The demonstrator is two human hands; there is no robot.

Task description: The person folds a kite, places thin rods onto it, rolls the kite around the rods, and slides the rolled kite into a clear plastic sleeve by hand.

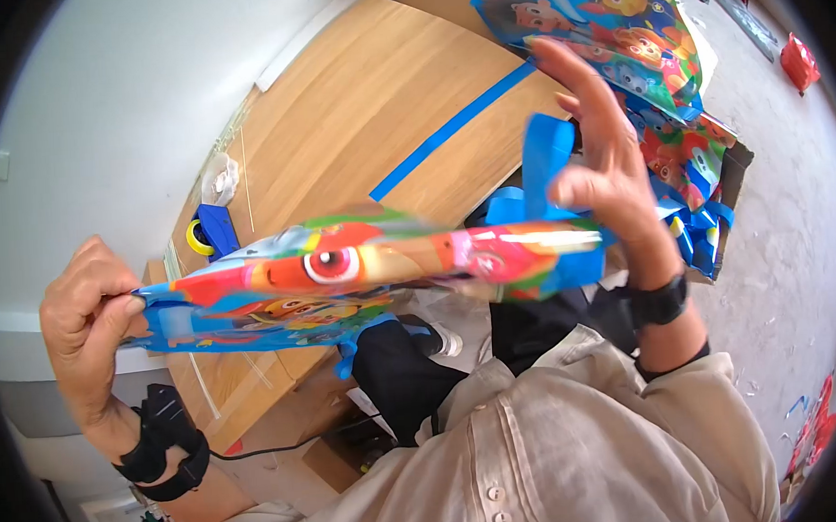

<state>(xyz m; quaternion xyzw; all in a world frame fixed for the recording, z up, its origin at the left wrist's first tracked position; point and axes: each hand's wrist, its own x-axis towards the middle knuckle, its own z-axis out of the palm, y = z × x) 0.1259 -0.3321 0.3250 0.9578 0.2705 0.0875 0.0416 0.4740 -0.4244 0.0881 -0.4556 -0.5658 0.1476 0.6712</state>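
Observation:
A glossy bag printed with cartoon characters point(333, 265) is stretched across the middle in front of my body, partly blurred. My left hand point(90, 311) pinches its left corner between thumb and fingers. At its other end my right hand point(606, 147) is open, thumb and fingers apart, beside a blue strap handle point(547, 155) that stands up from the bag. Whether the palm touches the bag there, I cannot tell. Another blue loop dangles below the bag's lower edge.
A wooden table point(334, 95) bears a blue tape strip point(449, 132), with a blue tape dispenser point(216, 229) by the wall. At the upper right, another printed bag point(604, 24) lies above a cardboard box point(735, 173) of similar bags. A red package point(798, 63) rests on the floor.

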